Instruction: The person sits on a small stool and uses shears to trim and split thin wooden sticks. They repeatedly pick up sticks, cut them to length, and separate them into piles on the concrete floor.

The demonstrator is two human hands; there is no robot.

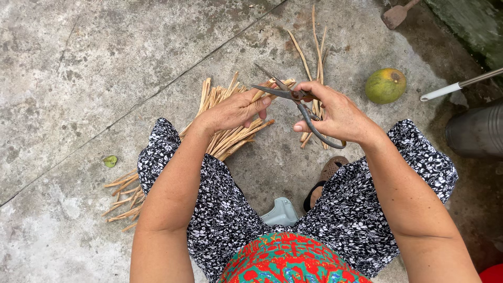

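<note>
Both grips are busy over my knees: my right hand [335, 112] is closed around the looped handles of a pair of dark metal scissors [293, 102], fingers curled through and round the wire loops, while my left hand [236, 111] lies palm down with its fingers folded over the upper part of a bundle of pale split sticks [230, 123], holding them together. The scissor blades stand open in a narrow V, their tips pointing up and to the left, and the lower blade reaches just to the fingertips of my left hand, touching or nearly so; I cannot tell which.

Nearest to me is my red and green patterned top [288, 262], then my black and white flowered trousers [225, 209] spread over both knees. Between the knees a corner of a pale grey stool [282, 212] shows, and just beside it my foot in a brown sandal [327, 175] rests on the concrete floor [78, 78].

By my left knee a small loose heap of short stick offcuts [123, 199] lies on the floor, with a little green leaf [110, 161] near it. The bundle under my left hand fans out upward past my fingers. Beyond my right hand a few longer thin sticks [314, 52] lie loose, running away from me.

Farther right a green and yellowish round fruit [385, 85] sits alone on the floor. Past it a white pole [456, 86] slants in from the edge above a dark grey ribbed container [479, 131], and at the top a brownish paddle-shaped tool [395, 14] lies by a mossy edge.
</note>
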